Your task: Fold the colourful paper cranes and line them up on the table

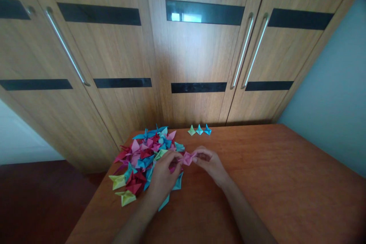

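Observation:
Between my two hands, just above the table, is a small pink folded-paper piece (187, 158). My left hand (167, 171) pinches its left end, and my right hand (210, 163) pinches its right end with thumb and fingers. Under and beside my left hand lies a heap of origami pieces (146, 153) in red, pink, blue, teal and yellow-green. My left hand and forearm hide part of that heap. Farther back, three small origami pieces stand in a row: a yellow-green one (191, 130), a light blue one (199, 129) and a blue one (207, 129).
The reddish-brown wooden table (274, 175) reaches back to a wooden wardrobe (197, 53) with metal handles and dark strips. A pale blue wall (328, 95) rises at the right. Dark floor (40, 198) shows beyond the table's left edge.

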Motion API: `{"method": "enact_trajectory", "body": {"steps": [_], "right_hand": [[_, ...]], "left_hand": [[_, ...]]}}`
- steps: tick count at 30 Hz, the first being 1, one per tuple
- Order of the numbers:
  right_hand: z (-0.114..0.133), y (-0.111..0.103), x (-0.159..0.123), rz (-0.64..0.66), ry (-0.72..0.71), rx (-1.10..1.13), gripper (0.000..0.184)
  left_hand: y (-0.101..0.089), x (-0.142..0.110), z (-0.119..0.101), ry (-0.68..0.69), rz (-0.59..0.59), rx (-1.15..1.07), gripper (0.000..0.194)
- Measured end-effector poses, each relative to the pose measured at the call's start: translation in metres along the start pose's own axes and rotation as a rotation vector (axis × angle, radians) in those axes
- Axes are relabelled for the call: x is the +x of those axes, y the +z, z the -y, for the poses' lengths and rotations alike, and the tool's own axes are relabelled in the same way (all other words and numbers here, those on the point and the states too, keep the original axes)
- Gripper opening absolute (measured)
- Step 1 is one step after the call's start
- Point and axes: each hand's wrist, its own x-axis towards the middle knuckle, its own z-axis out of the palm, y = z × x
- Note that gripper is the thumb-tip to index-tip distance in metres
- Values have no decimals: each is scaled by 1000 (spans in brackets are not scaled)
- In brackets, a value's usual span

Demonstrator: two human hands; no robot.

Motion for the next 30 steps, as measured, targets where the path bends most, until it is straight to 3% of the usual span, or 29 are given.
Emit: {"method": "enact_trajectory", "body": {"steps": [10, 17, 23, 26, 30], "right_hand": [[-4, 3, 0, 42, -9, -123, 19], [2, 1, -1, 36, -26, -149, 24], [2, -2, -2, 74, 46, -103, 31], [1, -3, -2, 42, 62, -61, 29], [-4, -4, 0, -123, 95, 18, 24]], "left_hand": [[-1, -4, 2, 74, -51, 77, 12], [0, -5, 8, 22, -77, 63, 14], [-3, -5, 11, -6, -64, 44, 21], [-5, -5, 10, -30, -49, 33, 23], [-2, -6, 5, -66, -17, -21, 22]]}}
